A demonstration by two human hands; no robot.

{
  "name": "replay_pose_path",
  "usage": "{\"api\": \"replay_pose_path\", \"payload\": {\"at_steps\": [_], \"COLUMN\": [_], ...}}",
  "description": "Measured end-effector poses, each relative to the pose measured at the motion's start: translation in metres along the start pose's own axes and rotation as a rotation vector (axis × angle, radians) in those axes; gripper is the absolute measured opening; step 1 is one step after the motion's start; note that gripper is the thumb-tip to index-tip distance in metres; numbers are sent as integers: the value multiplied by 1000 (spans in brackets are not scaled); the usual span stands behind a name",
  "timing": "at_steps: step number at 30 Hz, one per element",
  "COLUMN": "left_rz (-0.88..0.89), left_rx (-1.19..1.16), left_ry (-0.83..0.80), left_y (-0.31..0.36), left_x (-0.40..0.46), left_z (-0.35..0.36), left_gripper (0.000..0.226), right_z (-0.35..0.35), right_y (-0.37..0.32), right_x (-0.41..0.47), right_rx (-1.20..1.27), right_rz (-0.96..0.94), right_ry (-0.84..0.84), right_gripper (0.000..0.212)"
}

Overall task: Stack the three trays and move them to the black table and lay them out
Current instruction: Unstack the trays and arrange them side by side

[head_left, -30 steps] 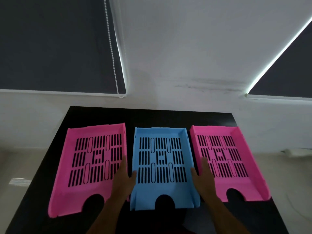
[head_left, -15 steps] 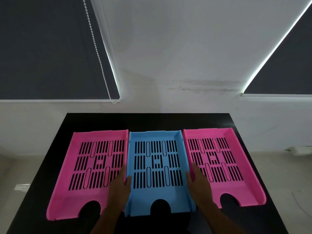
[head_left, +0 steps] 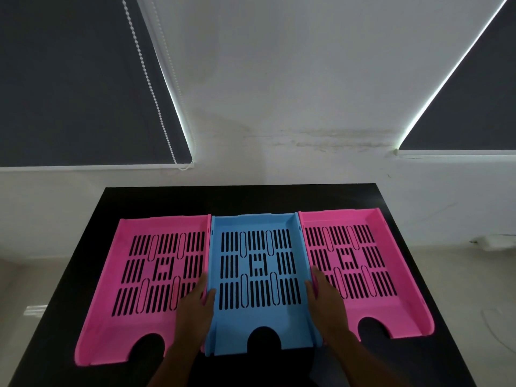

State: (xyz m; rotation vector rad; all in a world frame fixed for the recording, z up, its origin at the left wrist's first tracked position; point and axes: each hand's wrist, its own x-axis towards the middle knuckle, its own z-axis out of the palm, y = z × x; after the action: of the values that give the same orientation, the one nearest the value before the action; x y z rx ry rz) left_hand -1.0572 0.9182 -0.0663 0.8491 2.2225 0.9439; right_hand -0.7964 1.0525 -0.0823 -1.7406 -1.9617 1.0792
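Note:
Three slotted plastic trays lie side by side on the black table (head_left: 240,198). A pink tray (head_left: 125,275) is on the left, a blue tray (head_left: 257,227) in the middle, and another pink tray (head_left: 396,289) on the right, with their side walls touching. My left hand (head_left: 192,311) grips the blue tray's left wall, thumb inside the tray, fingers over the left pink tray. My right hand (head_left: 326,303) holds the blue tray's right wall, fingers over the right pink tray.
A white wall (head_left: 279,93) rises behind the table, with dark roller blinds at the left (head_left: 69,79) and right (head_left: 474,107). A bead chain (head_left: 148,79) hangs by the left blind. Pale floor (head_left: 474,289) shows on both sides of the table.
The blue tray has slid away from me into line with the pink ones, and the gaps between the trays have closed. Both hands stayed on its side walls.

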Motion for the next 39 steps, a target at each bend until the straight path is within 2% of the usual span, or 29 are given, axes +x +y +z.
{"api": "replay_pose_path", "payload": {"at_steps": [7, 16, 39], "left_rz": [0, -6, 28], "left_rx": [-7, -48, 25], "left_ry": [-3, -16, -47], "left_y": [2, 7, 53], "left_x": [1, 8, 85], "left_z": [1, 1, 3], "left_gripper": [55, 51, 48], "right_z": [-2, -3, -2], "right_y": [-3, -6, -33], "right_x": [0, 6, 81], "right_rx": [-3, -22, -24], "right_rz": [-16, -18, 50], "right_ry": [13, 54, 73], "right_gripper": [28, 36, 34]}}
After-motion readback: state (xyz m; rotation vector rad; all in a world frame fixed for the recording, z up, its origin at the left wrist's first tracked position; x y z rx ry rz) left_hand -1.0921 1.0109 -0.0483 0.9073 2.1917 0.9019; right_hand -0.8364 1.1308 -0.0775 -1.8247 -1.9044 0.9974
